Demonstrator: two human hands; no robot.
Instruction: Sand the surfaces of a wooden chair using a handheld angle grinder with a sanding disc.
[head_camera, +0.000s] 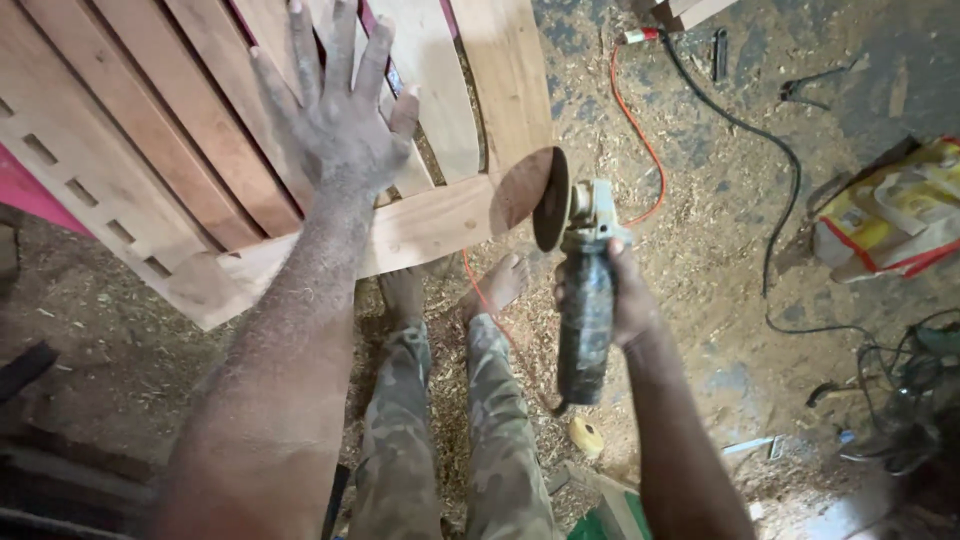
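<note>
1. the left hand (340, 125) lies flat with fingers spread on the slatted wooden frame (200, 150), pressing on it and gripping nothing.
2. the right hand (625, 300) is wrapped tight around the dark body of the grinder (583, 300), its disc (551, 198) upright and touching the rounded end of the frame's cross rail.
3. the grinder looks heavy and stiff, dusty so maybe slick; the barrel is the safe place to hold, well back from the disc.
4. the frame seems rigid and bulky, leaning over the sawdust-covered floor (700, 200); its broad slats suit a flat palm.
5. an orange cord (640, 130) trails near the bare feet (495, 285).
</note>
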